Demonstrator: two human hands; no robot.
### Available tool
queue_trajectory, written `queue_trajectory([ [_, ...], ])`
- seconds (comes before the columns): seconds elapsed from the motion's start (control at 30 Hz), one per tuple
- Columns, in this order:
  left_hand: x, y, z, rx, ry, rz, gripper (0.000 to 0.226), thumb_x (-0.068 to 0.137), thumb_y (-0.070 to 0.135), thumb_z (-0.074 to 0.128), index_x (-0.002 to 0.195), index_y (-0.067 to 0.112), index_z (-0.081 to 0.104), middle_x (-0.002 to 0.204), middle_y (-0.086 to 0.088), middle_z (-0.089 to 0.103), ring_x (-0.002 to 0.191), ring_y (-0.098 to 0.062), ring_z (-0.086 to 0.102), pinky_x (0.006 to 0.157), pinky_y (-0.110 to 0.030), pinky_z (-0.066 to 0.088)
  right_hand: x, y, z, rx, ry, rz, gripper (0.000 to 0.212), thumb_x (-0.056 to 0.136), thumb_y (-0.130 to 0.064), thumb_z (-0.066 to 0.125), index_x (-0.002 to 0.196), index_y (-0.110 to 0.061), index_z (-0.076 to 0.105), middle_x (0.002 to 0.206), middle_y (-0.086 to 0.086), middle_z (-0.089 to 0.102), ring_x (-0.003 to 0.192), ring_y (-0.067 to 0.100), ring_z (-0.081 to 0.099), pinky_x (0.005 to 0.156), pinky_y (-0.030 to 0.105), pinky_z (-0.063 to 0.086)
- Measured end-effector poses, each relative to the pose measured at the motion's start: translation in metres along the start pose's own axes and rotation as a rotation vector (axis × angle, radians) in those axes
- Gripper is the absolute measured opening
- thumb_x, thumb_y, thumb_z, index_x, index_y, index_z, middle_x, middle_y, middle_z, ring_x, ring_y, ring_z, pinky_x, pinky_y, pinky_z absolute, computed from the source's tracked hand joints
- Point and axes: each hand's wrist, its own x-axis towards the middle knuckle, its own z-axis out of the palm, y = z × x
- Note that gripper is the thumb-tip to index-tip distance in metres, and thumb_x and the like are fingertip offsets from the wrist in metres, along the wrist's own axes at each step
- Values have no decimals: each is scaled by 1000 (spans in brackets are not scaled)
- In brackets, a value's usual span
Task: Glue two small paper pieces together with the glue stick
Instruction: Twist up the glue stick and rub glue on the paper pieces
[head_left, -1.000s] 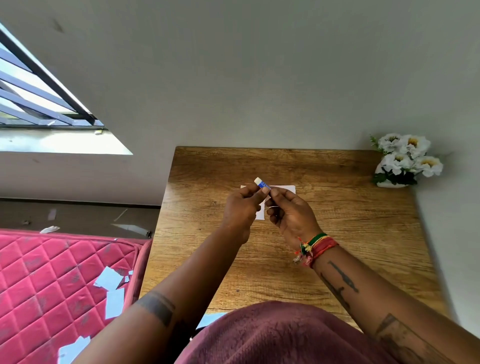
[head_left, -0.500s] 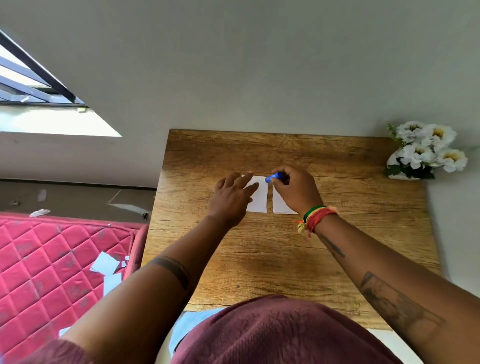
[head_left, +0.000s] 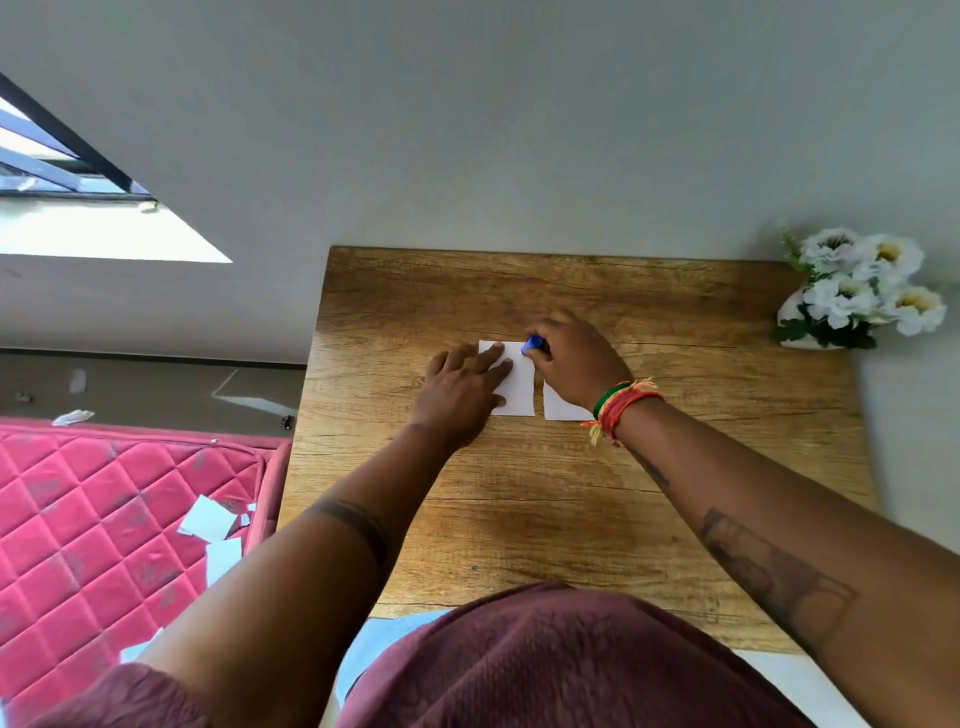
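My left hand lies flat, fingers spread, pressing the left paper piece onto the wooden counter at mid-frame. My right hand has its grip closed around the blue glue stick, whose tip meets that piece's upper right corner. The right paper piece lies just beside it, partly under my right wrist.

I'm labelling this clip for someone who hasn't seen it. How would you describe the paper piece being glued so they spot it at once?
On the wooden table, look at the middle, where two small white pieces lie side by side with a narrow gap. It is the left paper piece, pinned flat by the left hand. Only it has the blue glue stick, held in the right hand, at its far right corner.
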Motion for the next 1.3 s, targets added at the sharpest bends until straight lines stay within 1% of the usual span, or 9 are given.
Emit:
queue_trajectory([
  [0.23,0,0,0,-10,5,-9,61,102,44,55,159,32,35,170,4,24,153,-33,21,120,-51,20,-12,-8,2,8,-57,-25,24,97,-24,61,118,-15,68,120,5,60,104,25,60,82,34,49],
  [0.37,-1,2,-1,-12,8,-18,61,102,44,55,158,31,36,170,3,25,153,-33,22,120,-51,20,-22,-11,4,16,-74,-24,24,97,-25,60,117,-15,69,118,5,60,101,25,61,77,30,45],
  [0.5,-2,3,-1,-9,10,-21,60,103,44,54,159,32,34,170,4,24,152,-33,23,119,-50,21,-34,-14,7,24,-93,-21,24,98,-25,59,118,-15,68,119,6,59,107,26,60,85,35,50],
  [0.8,-4,4,-3,2,26,-20,60,103,43,54,158,30,36,169,2,27,151,-33,25,119,-50,22,-56,-16,13,42,-74,-5,26,97,-27,61,119,-15,69,114,3,60,100,21,60,78,30,47],
  [0.93,-8,6,-3,37,56,-29,57,104,46,50,156,26,40,164,-5,35,145,-33,32,117,-48,24,-55,-12,4,209,50,111,23,92,-21,64,112,-16,73,102,2,64,87,14,57,75,24,41],
  [1.03,-13,8,-3,94,105,-43,51,105,40,47,153,23,44,151,-10,46,136,-35,40,113,-48,29,-53,-6,-3,272,154,177,21,90,-16,66,109,-14,75,106,1,69,91,13,60,79,22,43],
  [1.1,-15,12,-3,137,111,-53,49,105,39,46,151,20,46,142,-13,51,129,-35,45,110,-48,32,-52,-3,-6,290,177,188,20,91,-15,68,110,-13,74,111,2,70,96,16,62,82,24,46],
  [1.2,-17,19,-4,182,117,-76,42,104,40,50,139,17,56,133,-13,57,122,-34,50,105,-48,36,-50,2,-8,309,207,207,19,91,-16,69,109,-14,74,111,1,69,94,14,62,82,23,48],
  [1.3,-18,25,-2,171,143,-90,37,101,41,54,129,18,62,131,-12,58,118,-34,52,101,-47,39,-46,3,-7,316,218,218,17,91,-17,69,108,-16,74,109,1,69,94,15,62,82,23,47],
])
